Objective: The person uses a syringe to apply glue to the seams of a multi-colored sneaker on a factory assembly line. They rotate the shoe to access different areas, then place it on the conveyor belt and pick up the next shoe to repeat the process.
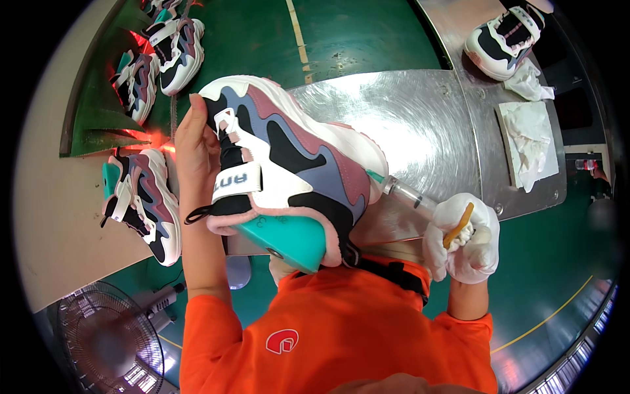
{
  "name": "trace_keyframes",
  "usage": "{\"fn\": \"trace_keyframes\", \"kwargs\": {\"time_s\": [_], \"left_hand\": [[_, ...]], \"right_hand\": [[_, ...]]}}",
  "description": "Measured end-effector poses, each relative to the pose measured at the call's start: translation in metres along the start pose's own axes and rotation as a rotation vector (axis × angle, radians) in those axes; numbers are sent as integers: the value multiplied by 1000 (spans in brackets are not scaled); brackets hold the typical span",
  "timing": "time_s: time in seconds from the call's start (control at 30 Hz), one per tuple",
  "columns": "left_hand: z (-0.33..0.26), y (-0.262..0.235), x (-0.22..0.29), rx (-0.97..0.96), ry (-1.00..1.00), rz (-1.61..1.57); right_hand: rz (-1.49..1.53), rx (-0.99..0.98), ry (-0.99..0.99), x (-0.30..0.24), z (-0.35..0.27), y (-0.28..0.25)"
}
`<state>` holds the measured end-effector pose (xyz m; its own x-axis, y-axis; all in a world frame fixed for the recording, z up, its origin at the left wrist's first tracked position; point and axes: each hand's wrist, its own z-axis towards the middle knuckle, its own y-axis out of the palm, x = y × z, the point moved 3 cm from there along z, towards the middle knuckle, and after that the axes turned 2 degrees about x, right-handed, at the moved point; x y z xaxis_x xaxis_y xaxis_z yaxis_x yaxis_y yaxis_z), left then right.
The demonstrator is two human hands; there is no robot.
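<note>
A sneaker (pixel 289 151) in white, black, mauve and blue-grey, with a teal shoe last (pixel 282 240) inside it, is tilted on its side in front of me. My bare left hand (pixel 195 141) grips it by the toe end, the fingers partly hidden behind it. Wearing a white glove, my right hand (pixel 464 236) is closed around a clear syringe (pixel 410 195). The syringe's green tip meets the seam between upper and white sole near the heel. A yellowish strip (pixel 459 225) shows against the gloved fingers.
Several similar sneakers (pixel 139 203) stand at the left, some on a green belt (pixel 249 33). A metal plate (pixel 420 111) lies beyond the sneaker. At right are another sneaker (pixel 499 49) and crumpled white cloth (pixel 528 138). A fan (pixel 108 341) stands lower left.
</note>
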<state>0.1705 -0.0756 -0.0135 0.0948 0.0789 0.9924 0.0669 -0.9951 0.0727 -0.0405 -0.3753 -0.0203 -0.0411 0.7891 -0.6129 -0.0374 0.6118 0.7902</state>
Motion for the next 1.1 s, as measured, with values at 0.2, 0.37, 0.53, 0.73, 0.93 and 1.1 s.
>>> {"fn": "trace_keyframes", "kwargs": {"time_s": [0.2, 0.37, 0.53, 0.73, 0.93, 1.1], "left_hand": [[13, -15, -8, 50, 5, 209], [-5, 8, 10, 80, -9, 287], [-5, 13, 15, -22, 226, 739], [12, -6, 4, -676, 988, 540], [17, -34, -3, -403, 424, 311], [0, -51, -5, -222, 288, 406]], "right_hand": [[-18, 142, -5, 8, -10, -2], [82, 89, 67, 15, -15, -7], [84, -71, -65, 23, -11, -16], [127, 51, -13, 27, -10, -15], [82, 113, -45, 27, -9, -15], [121, 70, -88, 30, -5, -14]]}}
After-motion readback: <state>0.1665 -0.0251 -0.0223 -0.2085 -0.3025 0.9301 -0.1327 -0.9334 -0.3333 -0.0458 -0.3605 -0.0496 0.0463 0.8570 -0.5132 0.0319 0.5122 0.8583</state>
